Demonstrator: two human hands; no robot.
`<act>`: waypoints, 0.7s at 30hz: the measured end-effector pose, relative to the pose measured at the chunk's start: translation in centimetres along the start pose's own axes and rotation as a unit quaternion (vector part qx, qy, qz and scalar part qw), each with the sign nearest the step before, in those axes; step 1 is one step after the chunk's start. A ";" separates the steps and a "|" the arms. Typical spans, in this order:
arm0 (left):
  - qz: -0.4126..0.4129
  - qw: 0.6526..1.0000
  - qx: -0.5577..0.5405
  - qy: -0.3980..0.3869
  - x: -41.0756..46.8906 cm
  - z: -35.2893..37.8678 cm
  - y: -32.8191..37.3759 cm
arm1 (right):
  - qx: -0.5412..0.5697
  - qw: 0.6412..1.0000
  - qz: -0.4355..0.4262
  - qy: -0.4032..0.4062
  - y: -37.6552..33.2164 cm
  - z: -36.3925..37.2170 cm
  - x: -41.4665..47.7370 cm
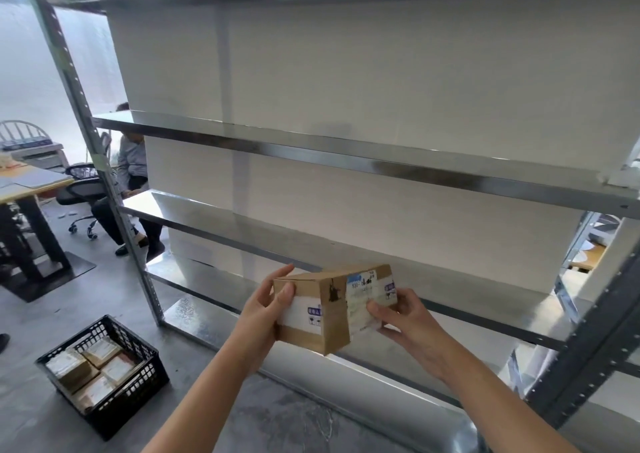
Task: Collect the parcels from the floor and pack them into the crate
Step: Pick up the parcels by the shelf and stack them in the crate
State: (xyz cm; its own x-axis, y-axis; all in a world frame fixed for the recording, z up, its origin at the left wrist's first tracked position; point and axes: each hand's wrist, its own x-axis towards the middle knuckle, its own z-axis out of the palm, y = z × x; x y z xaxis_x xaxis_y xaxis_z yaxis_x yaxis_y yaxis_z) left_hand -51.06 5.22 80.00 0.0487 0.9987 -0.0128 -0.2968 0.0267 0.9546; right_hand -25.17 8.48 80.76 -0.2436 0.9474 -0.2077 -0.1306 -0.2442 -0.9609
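A brown cardboard parcel [329,309] with white shipping labels is held up in front of the metal shelving. My left hand [266,309] grips its left end, thumb on the near face and fingers behind. My right hand [398,317] pinches its right end over the label. A black plastic crate [138,393] stands on the floor at lower left, well away from both hands. Inside it lie several labelled cardboard parcels [88,366].
A tall metal shelf rack [346,148] fills the view ahead, its upright post [114,193] standing left of my hands. At far left stand a desk [27,182] and an office chair [81,193], with a seated person [131,175] behind the post. The floor is grey concrete.
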 end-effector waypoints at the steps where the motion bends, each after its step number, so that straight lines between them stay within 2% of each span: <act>1: -0.001 0.999 0.002 0.047 0.4 0.4 0.0 | -0.014 1.000 -0.008 0.016 0.1 0.3 0.3; 4: -0.021 0.985 0.026 0.168 1.7 1.5 -0.3 | -0.044 0.998 -0.024 0.043 0.0 0.8 1.2; 8: 0.015 0.955 0.117 0.272 2.7 3.2 -1.1 | -0.080 0.995 -0.049 0.035 -0.4 -0.2 3.4; 15: 0.016 0.944 0.128 0.304 3.6 4.3 -2.6 | -0.080 0.995 -0.065 0.006 -1.0 -0.6 9.4; 21: -0.020 0.914 0.128 0.384 3.2 0.5 -4.1 | -0.105 0.988 -0.028 -0.105 -0.3 1.9 13.0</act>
State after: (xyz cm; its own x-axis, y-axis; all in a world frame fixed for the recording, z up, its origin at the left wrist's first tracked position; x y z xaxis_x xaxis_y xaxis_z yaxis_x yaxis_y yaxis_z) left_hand -49.22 8.27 76.20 -0.6581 0.7357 -0.1601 -0.0710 0.1510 0.9860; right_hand -30.11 20.51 78.66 -0.4395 0.8885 -0.1319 0.0479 -0.1234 -0.9912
